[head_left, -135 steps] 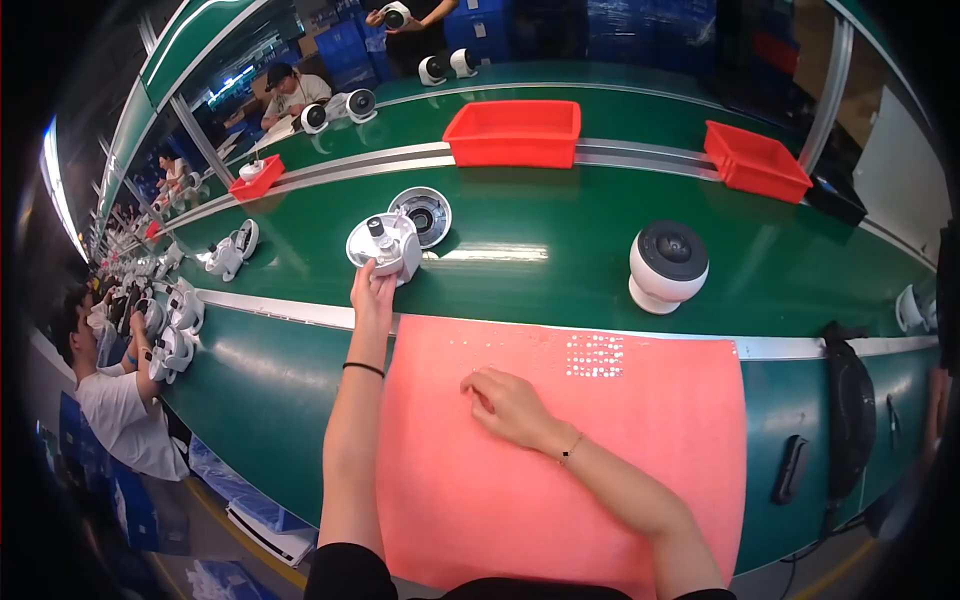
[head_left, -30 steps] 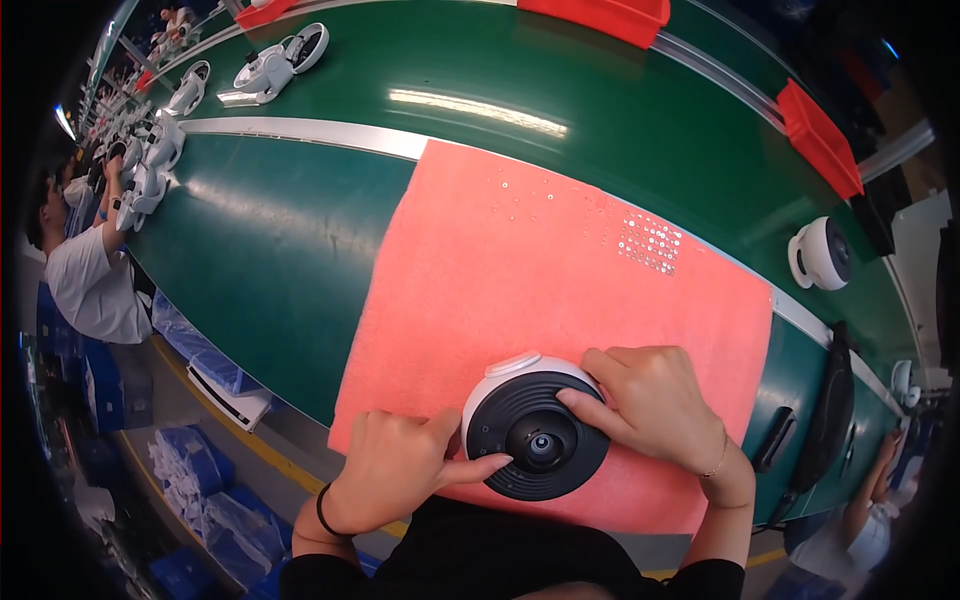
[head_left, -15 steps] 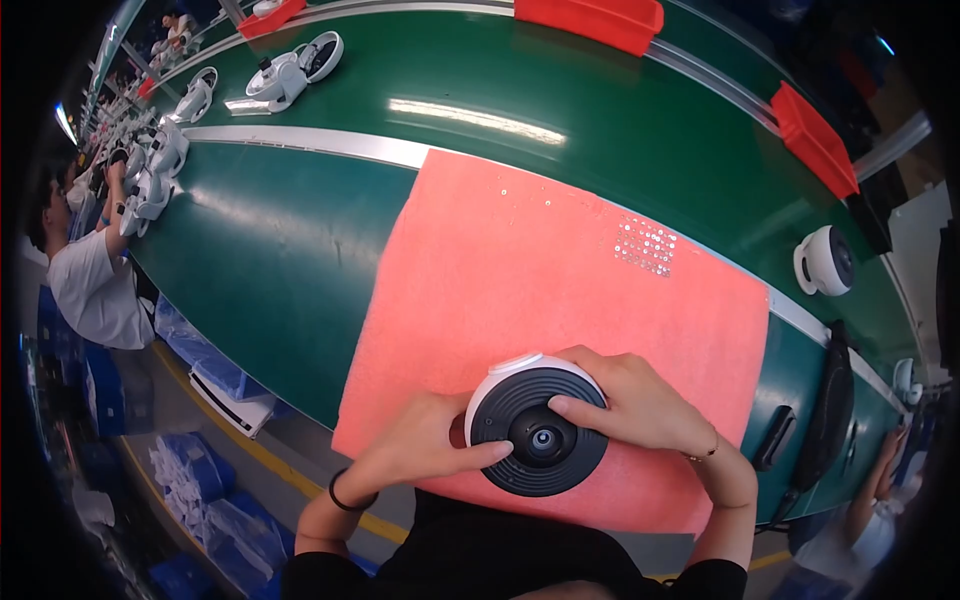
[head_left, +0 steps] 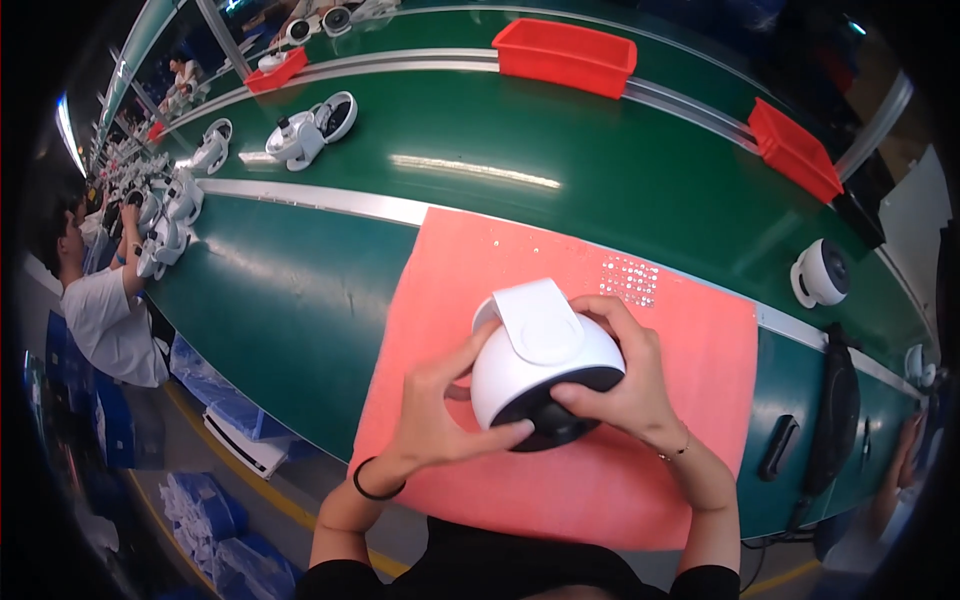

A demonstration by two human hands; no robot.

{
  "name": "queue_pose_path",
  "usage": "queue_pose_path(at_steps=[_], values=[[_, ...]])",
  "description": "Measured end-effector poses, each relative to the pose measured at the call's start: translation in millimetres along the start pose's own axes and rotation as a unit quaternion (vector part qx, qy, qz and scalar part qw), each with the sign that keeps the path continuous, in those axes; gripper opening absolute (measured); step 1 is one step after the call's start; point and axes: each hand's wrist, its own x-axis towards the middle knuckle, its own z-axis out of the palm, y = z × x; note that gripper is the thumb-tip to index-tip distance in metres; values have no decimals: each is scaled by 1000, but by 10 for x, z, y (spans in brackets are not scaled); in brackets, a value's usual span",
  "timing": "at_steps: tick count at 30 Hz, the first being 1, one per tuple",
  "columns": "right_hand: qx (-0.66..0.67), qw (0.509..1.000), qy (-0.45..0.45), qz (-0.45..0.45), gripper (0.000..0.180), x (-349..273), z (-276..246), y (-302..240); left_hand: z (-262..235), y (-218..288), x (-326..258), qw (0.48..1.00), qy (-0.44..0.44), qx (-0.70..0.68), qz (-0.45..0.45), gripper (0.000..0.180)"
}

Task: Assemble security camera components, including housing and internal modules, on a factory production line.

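Note:
Between both hands I hold a round white camera (head_left: 500,378) with a black front, raised over a pink foam mat (head_left: 420,300). Its smooth white bracket faces up, and the black face tilts down toward me. My left hand (head_left: 432,412) grips the left side, thumb on the black face. Around the right side my right hand (head_left: 630,385) is closed, its thumb also pressed on the black part. Small round silvery pieces (head_left: 630,280) lie in rows near the mat's far right edge, with a few loose ones farther left.
Beyond the mat runs a green conveyor belt (head_left: 450,130) carrying white camera units (head_left: 297,138) and another camera (head_left: 822,272) at right. Red bins (head_left: 565,60) line its far side. A black pouch (head_left: 832,420) and a small black device (head_left: 779,447) lie right. A co-worker (head_left: 105,310) sits left.
The camera has been lifted and tipped, so its black face has turned from upward to down toward me and the white bracket now shows. Both hands still hold it. My view has shifted upward.

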Motion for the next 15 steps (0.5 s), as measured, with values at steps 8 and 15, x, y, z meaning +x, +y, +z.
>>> queue_pose_path(at_steps=[8,15], values=[[74,995,66,-14,96,245,252,72,97,-435,542,851,155,-495,-86,59],[28,984,163,-67,99,601,318,304,335,-563,1168,811,241,-530,-50,73]])
